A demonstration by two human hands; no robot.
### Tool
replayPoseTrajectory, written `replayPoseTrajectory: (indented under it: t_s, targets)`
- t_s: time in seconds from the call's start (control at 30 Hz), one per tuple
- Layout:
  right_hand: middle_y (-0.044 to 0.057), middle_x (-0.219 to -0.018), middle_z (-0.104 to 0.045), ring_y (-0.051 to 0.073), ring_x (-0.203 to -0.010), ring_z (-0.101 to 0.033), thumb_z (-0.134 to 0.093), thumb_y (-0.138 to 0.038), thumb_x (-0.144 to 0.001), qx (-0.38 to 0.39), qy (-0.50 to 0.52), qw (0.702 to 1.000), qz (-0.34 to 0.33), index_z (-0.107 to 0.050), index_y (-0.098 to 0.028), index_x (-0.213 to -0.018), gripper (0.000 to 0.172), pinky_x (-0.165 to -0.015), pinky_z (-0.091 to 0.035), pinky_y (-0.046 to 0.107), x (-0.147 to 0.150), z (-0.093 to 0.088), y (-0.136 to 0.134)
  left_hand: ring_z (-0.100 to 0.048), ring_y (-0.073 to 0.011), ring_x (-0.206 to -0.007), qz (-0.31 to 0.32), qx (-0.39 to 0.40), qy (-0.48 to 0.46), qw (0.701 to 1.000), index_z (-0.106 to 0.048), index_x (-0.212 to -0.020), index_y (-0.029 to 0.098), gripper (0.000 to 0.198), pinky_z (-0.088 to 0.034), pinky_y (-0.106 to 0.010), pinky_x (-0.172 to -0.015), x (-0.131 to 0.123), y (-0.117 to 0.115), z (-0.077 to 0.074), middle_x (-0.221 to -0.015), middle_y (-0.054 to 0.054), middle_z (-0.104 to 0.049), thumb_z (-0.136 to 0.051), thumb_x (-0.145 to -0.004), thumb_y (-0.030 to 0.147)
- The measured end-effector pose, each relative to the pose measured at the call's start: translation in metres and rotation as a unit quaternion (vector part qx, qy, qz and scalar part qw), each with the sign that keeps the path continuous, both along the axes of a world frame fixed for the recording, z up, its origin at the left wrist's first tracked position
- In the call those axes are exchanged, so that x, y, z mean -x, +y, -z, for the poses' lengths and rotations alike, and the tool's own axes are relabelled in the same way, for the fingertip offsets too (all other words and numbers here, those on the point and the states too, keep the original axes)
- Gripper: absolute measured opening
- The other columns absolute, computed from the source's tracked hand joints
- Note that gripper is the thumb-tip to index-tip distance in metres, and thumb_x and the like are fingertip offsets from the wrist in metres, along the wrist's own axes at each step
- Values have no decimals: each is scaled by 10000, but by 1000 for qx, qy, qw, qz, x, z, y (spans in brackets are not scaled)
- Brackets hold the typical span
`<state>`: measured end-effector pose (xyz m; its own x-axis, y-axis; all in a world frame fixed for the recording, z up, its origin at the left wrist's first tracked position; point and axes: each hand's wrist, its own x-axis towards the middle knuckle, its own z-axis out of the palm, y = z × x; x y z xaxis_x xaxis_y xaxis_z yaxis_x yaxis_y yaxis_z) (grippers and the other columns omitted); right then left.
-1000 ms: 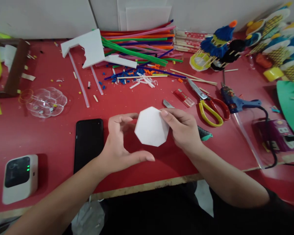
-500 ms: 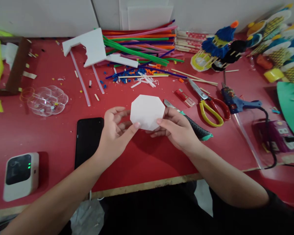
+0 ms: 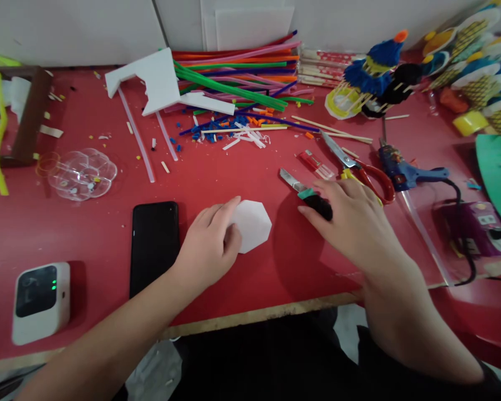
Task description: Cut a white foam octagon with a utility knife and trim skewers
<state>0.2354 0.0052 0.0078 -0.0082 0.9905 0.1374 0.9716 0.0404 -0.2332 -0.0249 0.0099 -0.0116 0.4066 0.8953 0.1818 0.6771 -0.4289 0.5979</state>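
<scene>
A white octagonal piece (image 3: 254, 227), which looks like foam board or card, lies at the table's front middle. My left hand (image 3: 211, 239) holds it by its left side, with the thumb and fingers curled over that edge. Over the utility knife (image 3: 315, 203) is my right hand (image 3: 353, 217), its thumb held apart from the fingers. The knife's dark grip sits between thumb and fingers, its blade pointing to the upper left. The hand hides the far end of the knife, and I see no lift from the table.
Red-and-yellow scissors (image 3: 376, 181) and a blue glue gun (image 3: 409, 172) lie to the right. A black phone (image 3: 154, 242) is left of my left hand. Pipe cleaners (image 3: 237, 72), white cut-out board (image 3: 156, 81) and scraps (image 3: 250, 133) lie behind. A clear flower-shaped tray (image 3: 83, 175) sits left.
Both hands held the white octagon before. My left hand has lowered it onto the table; my right hand has let go and moved right, over the utility knife.
</scene>
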Motion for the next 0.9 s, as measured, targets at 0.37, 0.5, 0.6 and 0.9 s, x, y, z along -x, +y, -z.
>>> replayPoseTrajectory:
  t_s: [0.37, 0.5, 0.6, 0.9]
  targets:
    - [90, -897, -704, 207, -719, -664, -491, -193, -819, 87, 104, 987, -89, -604, -119, -1187, 392, -656, -515, 326, -2, -4, -29, -514, -359, -1317, 100, -132, 142, 976, -644, -1229, 161, 350, -490, -520, -1045, -5, -8, -7, -1360, -137, -619, -574, -906, 275]
    - [76, -893, -685, 200, -786, -672, -509, -176, -847, 95, 135, 976, -144, -594, -154, -1052, 222, -703, -534, 315, 10, -14, -36, -636, -336, -1088, 108, -153, 171, 967, -682, -1164, 176, 317, -589, -480, -836, -7, -12, -8, -1279, -130, -669, -593, -917, 353]
    - [118, -1003, -707, 223, -906, -693, -488, -215, -932, 85, 136, 973, -167, -581, -140, -1137, 237, -783, -554, 343, 17, -14, -38, -662, -307, -917, 112, -171, 178, 962, -691, -1132, 161, 319, -597, -457, -710, -10, -14, -9, -1208, -122, -703, -608, -909, 374]
    - [96, -1154, -706, 237, -920, -701, -452, -207, -959, 155, 113, 962, -194, -510, -211, -1429, 474, -771, -573, 390, 20, -7, -28, -604, -317, -1246, 169, -150, 136, 964, -598, -1284, 63, 434, -530, -479, -1048, -11, -18, -4, -1312, -173, -665, -541, -911, 277]
